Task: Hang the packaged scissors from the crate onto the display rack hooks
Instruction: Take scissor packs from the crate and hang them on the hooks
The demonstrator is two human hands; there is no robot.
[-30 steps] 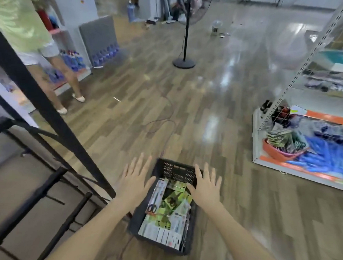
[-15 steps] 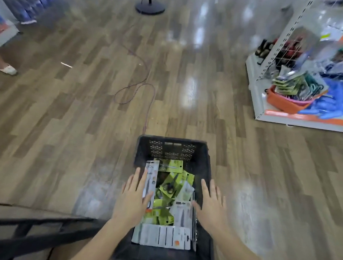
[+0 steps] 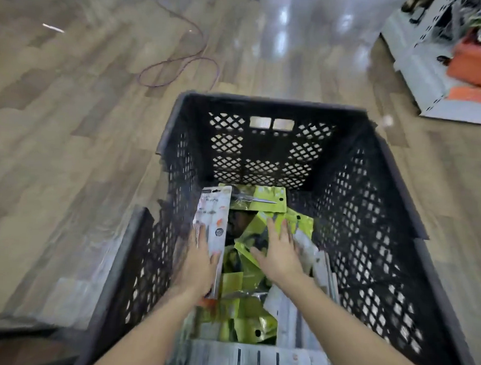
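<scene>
Both of my hands were down inside the black crate [image 3: 265, 155], over the heap of packaged scissors. My left hand [image 3: 200, 266] gripped one long white pack [image 3: 212, 222] near its lower end, thumb across its face; the pack leaned against the crate's left wall with its long axis running away from me, the hanging end farthest off. My right hand [image 3: 281, 253] lay flat and unclenched on the yellow-green packs [image 3: 266, 202] just beside it, holding nothing. The left hand was clearly nearer the white pack. I judged lifting it lengthwise, straight up along the wall, would clear the pile. No rack hooks showed in view.
</scene>
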